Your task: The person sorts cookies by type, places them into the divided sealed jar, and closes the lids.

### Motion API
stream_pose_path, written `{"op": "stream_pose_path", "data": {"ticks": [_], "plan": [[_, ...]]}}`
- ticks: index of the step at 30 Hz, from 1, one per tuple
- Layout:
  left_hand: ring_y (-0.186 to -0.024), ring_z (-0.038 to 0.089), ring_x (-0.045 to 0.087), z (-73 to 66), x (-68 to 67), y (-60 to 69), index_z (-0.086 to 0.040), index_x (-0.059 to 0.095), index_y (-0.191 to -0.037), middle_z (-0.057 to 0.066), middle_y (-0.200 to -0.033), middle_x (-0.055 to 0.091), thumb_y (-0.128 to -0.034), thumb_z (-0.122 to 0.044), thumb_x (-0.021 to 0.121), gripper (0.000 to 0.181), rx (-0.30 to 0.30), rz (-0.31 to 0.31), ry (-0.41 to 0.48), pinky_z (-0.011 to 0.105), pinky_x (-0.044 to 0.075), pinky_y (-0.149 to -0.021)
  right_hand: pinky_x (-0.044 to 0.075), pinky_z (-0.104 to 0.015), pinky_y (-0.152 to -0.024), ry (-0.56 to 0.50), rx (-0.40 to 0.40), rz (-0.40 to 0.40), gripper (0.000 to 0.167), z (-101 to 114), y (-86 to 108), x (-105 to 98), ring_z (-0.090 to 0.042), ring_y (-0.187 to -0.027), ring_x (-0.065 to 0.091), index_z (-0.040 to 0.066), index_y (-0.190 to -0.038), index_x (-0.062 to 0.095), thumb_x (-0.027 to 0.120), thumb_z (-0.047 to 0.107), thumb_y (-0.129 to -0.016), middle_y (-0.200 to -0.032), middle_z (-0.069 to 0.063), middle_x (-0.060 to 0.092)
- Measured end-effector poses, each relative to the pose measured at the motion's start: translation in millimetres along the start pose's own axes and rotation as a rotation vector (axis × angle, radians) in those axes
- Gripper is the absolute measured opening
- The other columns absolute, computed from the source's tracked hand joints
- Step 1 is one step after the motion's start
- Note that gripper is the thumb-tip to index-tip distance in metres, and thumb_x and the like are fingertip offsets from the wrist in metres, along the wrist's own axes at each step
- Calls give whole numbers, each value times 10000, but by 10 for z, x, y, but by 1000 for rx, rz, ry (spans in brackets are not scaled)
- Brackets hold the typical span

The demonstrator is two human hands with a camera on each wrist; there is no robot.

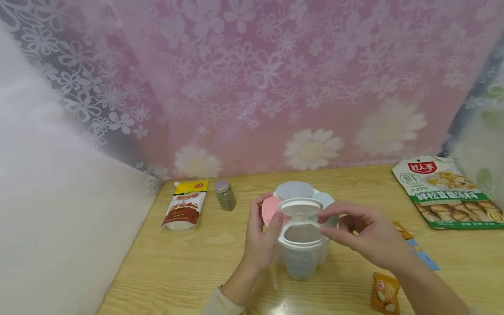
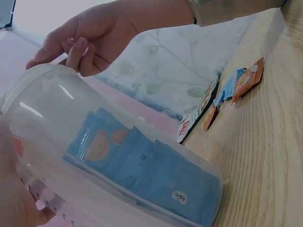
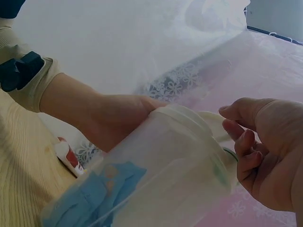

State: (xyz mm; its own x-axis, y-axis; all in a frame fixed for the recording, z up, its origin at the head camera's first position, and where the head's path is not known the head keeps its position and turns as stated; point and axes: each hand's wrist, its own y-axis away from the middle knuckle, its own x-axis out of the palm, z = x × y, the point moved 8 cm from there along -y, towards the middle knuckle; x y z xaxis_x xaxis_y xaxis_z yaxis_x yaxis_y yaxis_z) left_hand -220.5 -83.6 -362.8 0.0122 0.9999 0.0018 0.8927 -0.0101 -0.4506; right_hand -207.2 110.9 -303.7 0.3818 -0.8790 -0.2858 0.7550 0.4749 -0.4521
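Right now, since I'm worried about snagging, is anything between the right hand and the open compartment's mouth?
Nothing visible is. The right hand is at the right edge of the open compartment; its raised lid stands at the far side, and the left hand holds the container from the left.

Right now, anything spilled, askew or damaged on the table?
Nothing looks spilled or damaged. Slightly odd: one orange packet lies loose at the bottom of the head view, apart from the blue packet and the other orange one. The container's near lid stands open, but that looks deliberate.
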Motion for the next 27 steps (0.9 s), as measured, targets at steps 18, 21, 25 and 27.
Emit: {"op": "stream_pose_path", "data": {"ticks": [18,21,25,27], "plan": [[-1047,169,615,-15,-11,-16,-121,434,-1403,113,-1221,581,-993,-181,536,427,2,10,-61,299,554,-878,316,-320,-393,-7,124,11,356,-143,100,-618,-200,-558,395,1,-1234,636,578,-146,-915,-973,5,625],[-1069,173,612,-30,-12,-19,-117,440,-1408,113,-1259,564,-990,-172,530,431,32,8,-71,300,546,-900,374,-320,-457,43,130,36,370,-163,143,-689,-204,-584,431,-8,-1244,621,580,-157,-908,-975,-19,607],[-1118,182,588,-53,-11,-19,-122,480,-1398,104,-1318,522,-980,-154,533,423,78,-8,-101,300,525,-939,386,-308,-459,107,128,43,402,-236,229,-774,-198,-577,436,-4,-1267,609,583,-166,-900,-978,-3,601],[-1134,182,574,-61,-6,-15,-127,493,-1394,103,-1334,502,-975,-148,539,422,89,-15,-111,300,517,-949,382,-304,-452,123,127,47,420,-288,284,-814,-194,-568,429,-8,-1283,600,578,-174,-898,-979,14,601]]}}
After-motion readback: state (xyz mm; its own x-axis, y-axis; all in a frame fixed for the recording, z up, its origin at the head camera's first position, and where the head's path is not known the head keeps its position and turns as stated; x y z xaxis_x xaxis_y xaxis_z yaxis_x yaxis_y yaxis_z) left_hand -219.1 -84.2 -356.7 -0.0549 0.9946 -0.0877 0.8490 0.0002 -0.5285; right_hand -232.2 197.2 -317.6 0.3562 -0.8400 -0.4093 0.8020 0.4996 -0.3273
